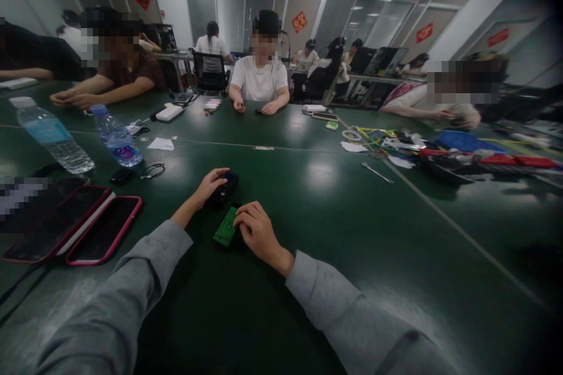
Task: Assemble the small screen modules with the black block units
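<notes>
A: Head view. Hands first?

B: Left hand [212,186], centre of the frame: curled over a black handheld device [227,187] with a small screen, thumb on its face, fingers at the far edge. Held narrow.

A: Right hand [259,233]?

B: Just below and to the right. Fingers bent close together, tips touching the right edge of a green circuit board [226,228]. Pinched or only resting there, cannot tell.

A: Position of the board?

B: Slightly below the handheld device, near it, green face up, tilted in the picture, a dark edge showing around it. Both over the green desk [373,258].

A: Left side of the frame?

B: Pink-rimmed phone [105,229] lying flat. Above it, two water bottles, the blue-capped bottle [118,137] and the white-capped bottle [55,137]. Thin black cable [152,171] coiled just right of them.

A: Right side?

B: Metal wrench [377,173], upper right, near a tangle of cables [382,140]. Person in a white shirt [259,79] across the desk, upper centre.
</notes>
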